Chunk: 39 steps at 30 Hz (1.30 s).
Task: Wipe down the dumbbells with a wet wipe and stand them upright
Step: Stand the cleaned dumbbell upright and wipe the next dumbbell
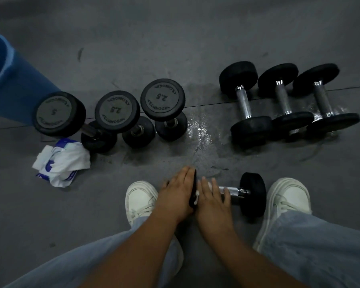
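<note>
The dumbbell (245,192) lay on its side between two white shoes (289,196). It was small but dense, with hard rubber ends and a shiny metal bar, likely slick once wet. It would be best lifted by the bar and tipped onto one flat end.

The left hand (179,190) rested with straight fingers over the near end. The right hand (212,200) pressed a wet wipe (196,196) on the bar, fingers laid nearly straight.

The dark rubber floor (195,48) was flat, with a wet patch (200,129). Three dumbbells (116,117) stood upright, three more (283,100) lay flat, and a wipe packet (60,161) lay nearby.
</note>
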Each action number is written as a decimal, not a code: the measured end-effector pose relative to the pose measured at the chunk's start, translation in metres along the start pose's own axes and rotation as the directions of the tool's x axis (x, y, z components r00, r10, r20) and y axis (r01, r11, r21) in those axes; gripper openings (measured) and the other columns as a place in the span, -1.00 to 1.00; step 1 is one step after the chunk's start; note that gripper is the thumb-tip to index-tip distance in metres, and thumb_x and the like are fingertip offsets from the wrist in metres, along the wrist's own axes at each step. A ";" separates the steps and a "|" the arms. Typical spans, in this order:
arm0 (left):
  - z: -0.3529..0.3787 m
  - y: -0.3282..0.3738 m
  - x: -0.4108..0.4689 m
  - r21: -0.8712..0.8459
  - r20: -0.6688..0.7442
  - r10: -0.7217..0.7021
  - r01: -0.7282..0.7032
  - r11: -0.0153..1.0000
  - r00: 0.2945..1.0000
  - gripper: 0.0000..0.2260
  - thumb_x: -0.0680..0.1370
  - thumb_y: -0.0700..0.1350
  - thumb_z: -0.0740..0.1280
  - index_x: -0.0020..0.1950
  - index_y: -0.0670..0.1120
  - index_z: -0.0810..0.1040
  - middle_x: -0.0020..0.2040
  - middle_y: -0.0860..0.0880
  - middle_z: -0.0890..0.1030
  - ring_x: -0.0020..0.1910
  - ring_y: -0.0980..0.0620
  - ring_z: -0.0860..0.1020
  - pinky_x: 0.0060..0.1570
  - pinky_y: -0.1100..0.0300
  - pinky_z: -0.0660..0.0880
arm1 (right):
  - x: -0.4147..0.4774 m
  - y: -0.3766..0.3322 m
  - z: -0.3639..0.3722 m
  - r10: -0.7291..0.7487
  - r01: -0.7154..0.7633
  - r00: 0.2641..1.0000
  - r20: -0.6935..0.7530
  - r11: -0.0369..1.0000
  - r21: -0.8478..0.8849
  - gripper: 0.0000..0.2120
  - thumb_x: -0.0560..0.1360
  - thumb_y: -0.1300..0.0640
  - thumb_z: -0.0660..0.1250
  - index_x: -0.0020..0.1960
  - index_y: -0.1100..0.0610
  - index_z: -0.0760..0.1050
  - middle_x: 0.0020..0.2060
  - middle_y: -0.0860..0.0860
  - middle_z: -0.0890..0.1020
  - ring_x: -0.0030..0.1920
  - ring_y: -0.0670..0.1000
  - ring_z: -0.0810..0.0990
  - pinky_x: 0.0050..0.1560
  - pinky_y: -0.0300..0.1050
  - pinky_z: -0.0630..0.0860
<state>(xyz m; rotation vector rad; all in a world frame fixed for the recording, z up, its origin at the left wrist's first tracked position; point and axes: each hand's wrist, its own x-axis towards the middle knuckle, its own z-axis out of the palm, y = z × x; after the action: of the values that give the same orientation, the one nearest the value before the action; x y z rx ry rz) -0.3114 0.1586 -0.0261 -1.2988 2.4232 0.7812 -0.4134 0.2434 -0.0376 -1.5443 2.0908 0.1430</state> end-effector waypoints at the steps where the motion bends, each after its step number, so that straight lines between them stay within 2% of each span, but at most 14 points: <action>1: -0.001 0.000 0.000 -0.003 -0.004 -0.004 0.004 1.000 1.000 -0.18 0.51 0.09 0.34 0.61 0.02 -0.09 0.63 0.03 -0.06 0.57 0.03 0.10 0.48 0.00 0.17 | 0.010 0.000 -0.005 0.005 -0.005 0.999 0.041 1.000 0.013 -0.45 0.52 0.10 0.04 0.51 0.08 0.25 0.51 -0.02 0.26 0.54 0.08 0.12 0.44 0.18 -0.09; 3: -0.003 0.001 0.000 -0.007 0.009 -0.005 0.005 1.000 1.000 -0.15 0.49 0.07 0.36 0.61 0.02 -0.10 0.63 0.04 -0.08 0.57 0.03 0.09 0.48 0.01 0.16 | 0.025 0.005 -0.008 0.011 -0.015 0.998 0.069 0.998 0.065 -0.49 0.60 0.03 0.04 0.54 -0.04 0.13 0.56 -0.07 0.11 0.56 0.03 -0.07 0.47 0.16 -0.18; 5: -0.003 0.002 -0.002 -0.013 0.028 -0.007 0.008 1.000 1.000 -0.11 0.47 0.03 0.39 0.61 0.02 -0.12 0.63 0.04 -0.10 0.58 0.03 0.08 0.48 0.01 0.16 | 0.024 0.009 -0.012 0.037 -0.037 0.999 0.004 0.994 0.100 -0.58 0.55 0.02 0.14 0.40 -0.16 0.37 0.49 0.03 0.27 0.50 0.14 0.15 0.44 0.19 0.05; 7: -0.003 0.002 -0.004 -0.003 0.038 -0.016 0.016 1.000 0.999 -0.07 0.44 -0.02 0.43 0.61 0.02 -0.13 0.62 0.04 -0.12 0.58 0.02 0.07 0.48 0.01 0.15 | 0.025 0.015 -0.015 0.075 -0.049 0.984 -0.162 0.986 0.160 -0.73 0.44 0.08 0.31 0.10 -0.13 0.60 0.21 0.08 0.54 0.22 0.19 0.47 0.22 0.14 0.34; 11: -0.006 0.001 -0.001 0.025 0.053 -0.007 0.006 1.000 0.999 0.04 0.36 -0.04 0.54 0.61 0.02 -0.12 0.62 0.04 -0.12 0.57 0.01 0.08 0.47 0.01 0.16 | 0.042 0.027 -0.032 0.263 -0.145 0.937 -0.230 0.891 0.430 -0.83 0.43 0.21 0.35 -0.01 0.01 0.55 -0.15 0.06 0.64 -0.06 0.17 0.57 -0.01 -0.01 0.38; 14: -0.005 0.001 0.000 0.005 0.049 -0.005 0.004 1.000 0.999 0.01 0.37 -0.01 0.52 0.61 0.02 -0.10 0.62 0.04 -0.09 0.57 0.01 0.11 0.46 0.02 0.17 | 0.033 0.028 -0.025 0.116 -0.011 0.962 -0.249 0.922 0.387 -0.92 0.36 0.13 0.31 -0.23 -0.04 0.53 -0.22 -0.06 0.62 -0.04 0.09 0.58 0.02 -0.03 0.31; 16: -0.005 0.000 0.000 -0.022 0.030 0.005 -0.004 1.000 1.000 -0.06 0.43 0.07 0.45 0.61 0.01 -0.09 0.62 0.03 -0.07 0.56 0.01 0.12 0.45 0.04 0.17 | 0.015 0.022 -0.009 0.057 0.057 0.964 -0.261 0.909 0.412 -0.87 0.34 0.05 0.24 -0.29 -0.06 0.56 -0.05 -0.14 0.67 0.14 0.00 0.56 0.24 0.05 0.27; 21: -0.003 0.000 -0.001 -0.044 0.036 0.005 -0.003 0.999 0.999 -0.10 0.45 0.05 0.41 0.61 0.01 -0.10 0.62 0.03 -0.09 0.57 0.02 0.09 0.46 0.03 0.16 | 0.014 0.016 -0.004 0.071 0.056 0.955 -0.287 0.909 0.412 -0.76 0.46 -0.04 0.20 0.03 -0.08 0.59 0.05 -0.09 0.66 0.23 -0.03 0.52 0.40 0.06 0.08; 24: -0.004 0.000 0.000 -0.037 0.037 0.004 -0.003 0.999 0.999 -0.07 0.43 0.05 0.44 0.61 0.01 -0.09 0.62 0.02 -0.08 0.57 0.01 0.11 0.44 0.03 0.18 | 0.035 0.020 -0.011 -0.003 0.018 0.998 -0.067 0.975 0.223 -0.65 0.57 -0.07 0.13 0.33 -0.12 0.43 0.31 -0.15 0.51 0.47 -0.04 0.25 0.45 0.08 -0.11; 26: -0.005 0.000 0.000 -0.037 0.040 0.009 -0.008 0.999 0.999 -0.07 0.42 0.03 0.44 0.61 0.00 -0.08 0.62 0.01 -0.07 0.56 -0.01 0.12 0.44 0.04 0.19 | 0.032 0.015 -0.008 -0.003 0.006 1.000 -0.020 0.984 0.179 -0.72 0.61 -0.05 0.14 0.29 -0.13 0.44 0.29 -0.19 0.51 0.49 -0.04 0.23 0.44 0.12 -0.10; 30: -0.006 0.003 -0.003 -0.045 0.039 0.001 0.001 0.999 0.999 -0.10 0.43 0.00 0.43 0.61 0.01 -0.08 0.62 0.04 -0.09 0.55 -0.04 0.15 0.45 0.02 0.24 | 0.010 0.010 0.002 -0.023 0.081 0.966 -0.258 0.973 0.216 -0.80 0.49 0.04 0.33 0.09 -0.11 0.60 0.07 -0.20 0.65 0.24 -0.04 0.56 0.33 0.06 0.09; 35: -0.009 0.003 -0.001 -0.042 0.052 -0.006 0.008 0.999 0.999 -0.07 0.41 0.00 0.46 0.61 0.02 -0.08 0.62 0.04 -0.08 0.54 -0.05 0.18 0.42 0.03 0.24 | 0.035 0.016 -0.006 0.003 -0.003 1.000 -0.003 0.993 0.119 -0.75 0.62 -0.04 0.09 0.24 -0.10 0.44 0.28 -0.17 0.52 0.51 -0.03 0.19 0.43 0.15 -0.15; 37: -0.010 0.004 -0.002 -0.050 0.046 0.001 0.001 0.999 0.999 -0.09 0.43 0.01 0.43 0.61 0.01 -0.07 0.62 0.04 -0.07 0.54 -0.04 0.17 0.42 0.03 0.24 | 0.019 0.008 -0.006 -0.004 0.024 0.990 -0.143 0.991 0.134 -0.78 0.54 0.03 0.21 0.11 -0.08 0.57 0.14 -0.16 0.62 0.35 -0.06 0.45 0.38 0.04 0.00; 39: -0.011 0.005 -0.002 -0.059 0.057 0.000 0.003 0.998 0.998 -0.08 0.42 0.02 0.45 0.61 0.01 -0.07 0.62 0.04 -0.08 0.55 -0.04 0.16 0.43 0.02 0.25 | -0.004 0.007 0.005 0.027 0.080 0.950 -0.313 0.942 0.326 -0.78 0.50 0.03 0.21 -0.06 -0.04 0.64 -0.11 -0.12 0.69 0.04 -0.08 0.62 0.16 -0.04 0.32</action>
<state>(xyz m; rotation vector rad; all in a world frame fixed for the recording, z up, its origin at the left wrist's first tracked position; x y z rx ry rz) -0.3142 0.1552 -0.0149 -1.2811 2.3711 0.8839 -0.4171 0.2515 -0.0413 -1.4547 2.1861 -0.4785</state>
